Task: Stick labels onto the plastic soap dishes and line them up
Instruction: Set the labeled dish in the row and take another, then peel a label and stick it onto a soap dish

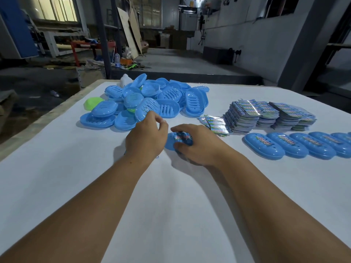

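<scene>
Soap dish (171,142) with label (181,137) is gripped by the right hand (197,147); the left hand (147,138), fingers loosely curled, holds nothing. Beyond the grip a heap of blue dishes (148,99) is piled; to its right, label stacks (266,115) and at least five labelled dishes (296,145) are lined up.

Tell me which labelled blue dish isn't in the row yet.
The blue dish under the right hand, at table centre. It carries a label but sits apart, left of the row of labelled dishes at the right edge.
</scene>
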Demonstrator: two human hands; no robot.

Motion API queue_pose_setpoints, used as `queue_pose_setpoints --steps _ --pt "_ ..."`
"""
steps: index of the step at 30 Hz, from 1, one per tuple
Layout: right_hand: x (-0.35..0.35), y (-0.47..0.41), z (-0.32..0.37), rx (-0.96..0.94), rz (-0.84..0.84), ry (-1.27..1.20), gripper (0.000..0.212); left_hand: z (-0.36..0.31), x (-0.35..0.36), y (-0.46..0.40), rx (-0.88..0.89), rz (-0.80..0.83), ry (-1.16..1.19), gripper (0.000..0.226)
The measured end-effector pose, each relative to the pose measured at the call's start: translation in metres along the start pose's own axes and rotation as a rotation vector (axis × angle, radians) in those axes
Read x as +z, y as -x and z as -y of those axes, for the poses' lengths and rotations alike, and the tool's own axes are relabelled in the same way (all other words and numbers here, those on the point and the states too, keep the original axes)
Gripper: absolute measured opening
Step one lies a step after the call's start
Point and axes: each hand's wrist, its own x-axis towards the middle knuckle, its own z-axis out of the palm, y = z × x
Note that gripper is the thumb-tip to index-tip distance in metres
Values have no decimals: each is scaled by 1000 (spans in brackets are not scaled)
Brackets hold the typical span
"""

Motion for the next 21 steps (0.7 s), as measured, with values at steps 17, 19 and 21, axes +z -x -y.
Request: queue_pose_setpoints --steps 17,19,21 --pt "-45 52 -39 638 -287 355 39 1 -2 6 11 64 31 16" --pt "-48 54 -42 651 -296 327 43 1 -2 6 15 77 44 17" --pt "-50 56 -46 659 -325 325 46 1 -2 6 19 85 44 17"
